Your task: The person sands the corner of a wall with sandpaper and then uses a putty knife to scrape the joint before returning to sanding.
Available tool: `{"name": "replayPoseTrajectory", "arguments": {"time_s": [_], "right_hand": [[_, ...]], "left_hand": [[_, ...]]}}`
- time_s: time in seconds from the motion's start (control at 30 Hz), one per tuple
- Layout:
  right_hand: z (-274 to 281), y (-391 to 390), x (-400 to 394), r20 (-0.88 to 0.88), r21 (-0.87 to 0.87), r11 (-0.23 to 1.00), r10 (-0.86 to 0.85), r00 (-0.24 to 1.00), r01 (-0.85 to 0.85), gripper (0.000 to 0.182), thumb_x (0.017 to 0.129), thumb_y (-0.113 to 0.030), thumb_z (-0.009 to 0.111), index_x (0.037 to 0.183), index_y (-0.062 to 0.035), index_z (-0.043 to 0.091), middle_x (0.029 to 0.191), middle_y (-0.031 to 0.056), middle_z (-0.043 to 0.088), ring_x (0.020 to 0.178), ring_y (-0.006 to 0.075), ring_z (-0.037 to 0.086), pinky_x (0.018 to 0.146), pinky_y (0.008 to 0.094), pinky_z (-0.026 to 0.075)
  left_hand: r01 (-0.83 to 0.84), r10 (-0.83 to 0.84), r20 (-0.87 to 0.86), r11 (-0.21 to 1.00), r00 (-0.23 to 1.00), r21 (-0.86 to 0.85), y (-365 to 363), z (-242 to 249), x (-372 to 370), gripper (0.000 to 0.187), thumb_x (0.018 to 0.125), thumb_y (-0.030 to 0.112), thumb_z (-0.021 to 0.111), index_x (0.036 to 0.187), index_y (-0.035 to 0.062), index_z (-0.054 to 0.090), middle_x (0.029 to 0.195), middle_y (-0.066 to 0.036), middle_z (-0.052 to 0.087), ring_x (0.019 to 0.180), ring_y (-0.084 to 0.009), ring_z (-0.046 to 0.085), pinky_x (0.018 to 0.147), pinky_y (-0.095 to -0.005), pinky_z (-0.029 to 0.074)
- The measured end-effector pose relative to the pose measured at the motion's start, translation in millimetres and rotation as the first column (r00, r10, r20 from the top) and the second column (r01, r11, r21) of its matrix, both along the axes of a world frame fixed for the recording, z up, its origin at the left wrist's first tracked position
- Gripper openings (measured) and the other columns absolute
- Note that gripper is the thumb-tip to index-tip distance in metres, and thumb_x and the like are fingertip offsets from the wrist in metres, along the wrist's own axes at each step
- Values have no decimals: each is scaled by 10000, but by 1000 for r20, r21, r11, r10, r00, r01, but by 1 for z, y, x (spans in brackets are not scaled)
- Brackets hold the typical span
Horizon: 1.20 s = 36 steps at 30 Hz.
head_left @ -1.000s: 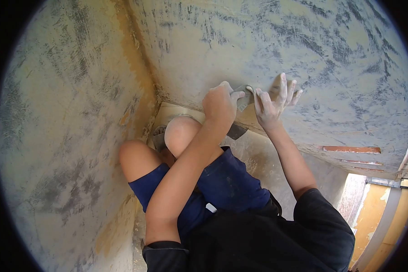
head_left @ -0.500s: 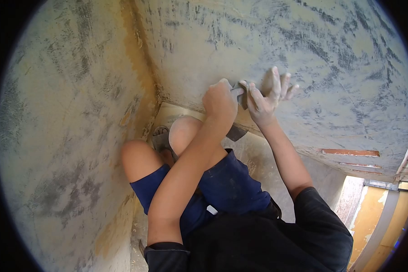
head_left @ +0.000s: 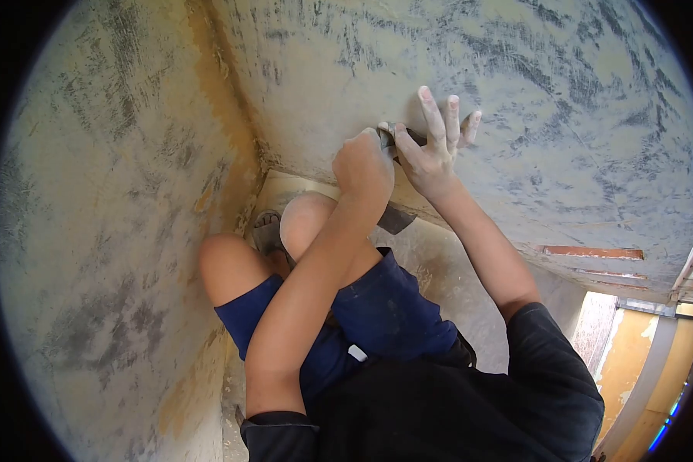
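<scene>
A small dark grey piece of sandpaper [head_left: 388, 142], bent and partly covered by fingers, is between my two hands close to the wall. My left hand [head_left: 364, 163] is closed around its left end, knuckles toward the wall. My right hand [head_left: 433, 158], whitened with dust, pinches the other end between thumb and forefinger while its remaining three fingers stay spread upward. Below the hands, a dark flat rectangular piece [head_left: 396, 219] lies by the foot of the wall, partly hidden by my left forearm.
The patchy grey wall [head_left: 531, 154] in front meets a left wall [head_left: 108, 231] at a brown-stained corner. My bent knees [head_left: 304, 227] and a sandalled foot [head_left: 268, 231] are close to that corner. Reddish slots [head_left: 593, 252] cut the front wall at right.
Both hands have shifted slightly left and up in view, with the sandpaper still between them. My right hand has turned, its three free fingers now pointing more upward.
</scene>
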State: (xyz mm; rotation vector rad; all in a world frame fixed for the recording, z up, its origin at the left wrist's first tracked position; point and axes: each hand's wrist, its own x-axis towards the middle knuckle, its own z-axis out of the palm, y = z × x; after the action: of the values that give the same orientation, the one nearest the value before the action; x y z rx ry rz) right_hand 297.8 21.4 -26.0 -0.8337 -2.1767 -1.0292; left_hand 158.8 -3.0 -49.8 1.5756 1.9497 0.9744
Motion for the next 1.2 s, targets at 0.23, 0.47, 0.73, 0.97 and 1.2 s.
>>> {"name": "replayPoseTrajectory", "arguments": {"time_s": [0.23,0.47,0.73,0.97,1.2], "right_hand": [[2,-8,20,-93,-28,1000,11,996,-14,150,874,-347,831,904,-244,726,1624,184,461,1594,401,228,1291,575,-14],[6,-11,-4,-142,-111,994,-27,989,11,168,923,-309,779,810,-211,702,1592,149,518,1588,378,268,1291,570,-23],[8,-3,-5,-129,-41,999,17,992,-22,210,940,-241,705,742,-192,658,1600,69,532,1588,341,287,1299,553,-16],[2,-15,35,-118,-21,1000,1,993,-4,156,848,-298,828,827,-214,699,1577,165,526,1556,386,314,1288,560,19],[5,-10,-14,-155,-85,996,20,988,-34,176,909,-237,745,799,-171,624,1573,116,553,1548,354,372,1289,574,83]], "left_hand": [[99,-89,138,993,986,-63,-5,7,-7,350,829,336,866,796,33,693,763,-189,711,736,-425,688,695,-507,539],[113,-108,90,992,990,-53,-5,6,2,360,824,353,874,830,31,714,810,-205,731,824,-424,714,743,-512,554],[230,-227,47,969,973,-94,0,6,0,329,873,332,827,841,24,716,826,-211,736,866,-432,725,776,-519,569],[246,-239,99,967,966,-67,-8,10,1,311,865,322,832,874,30,728,868,-222,740,874,-444,717,773,-523,565],[111,-117,81,990,990,82,2,3,-6,296,848,284,839,853,16,715,808,-216,725,811,-441,701,728,-501,552]]}}
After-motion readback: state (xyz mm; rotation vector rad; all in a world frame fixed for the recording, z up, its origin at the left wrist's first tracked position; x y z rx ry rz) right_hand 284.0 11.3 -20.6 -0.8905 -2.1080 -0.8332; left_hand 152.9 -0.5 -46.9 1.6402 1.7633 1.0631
